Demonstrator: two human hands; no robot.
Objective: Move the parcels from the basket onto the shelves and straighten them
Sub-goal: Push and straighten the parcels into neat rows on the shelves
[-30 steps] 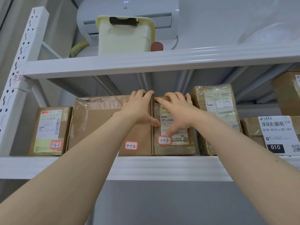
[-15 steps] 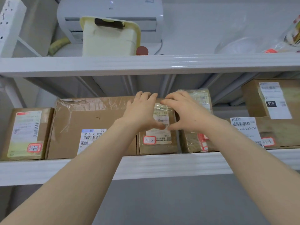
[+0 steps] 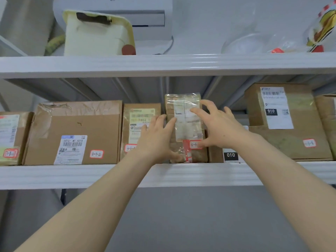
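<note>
A row of brown parcels stands on the white shelf (image 3: 91,175). In the middle is a tall parcel wrapped in clear film (image 3: 183,113), upright, with a red-edged sticker low on its front. My left hand (image 3: 156,140) lies against its left side with fingers straight, partly covering the narrow parcel 3-1-3 (image 3: 140,115). My right hand (image 3: 216,128) spreads over the wrapped parcel's right side, fingers extended and touching its front. A wide box 3-1-2 (image 3: 78,131) and parcel 3-1-1 (image 3: 11,137) stand to the left. The basket is out of view.
Right of my hands stand a low box with a black 010 label (image 3: 230,155) and a large box (image 3: 283,120) behind it. The upper shelf (image 3: 163,64) carries a pale yellow container (image 3: 96,35) and clear bags (image 3: 254,42). A grey wall lies below the shelf.
Both hands have moved right, from parcel 3-1-3 to the film-wrapped parcel beside it. The view has also shifted right along the shelf.
</note>
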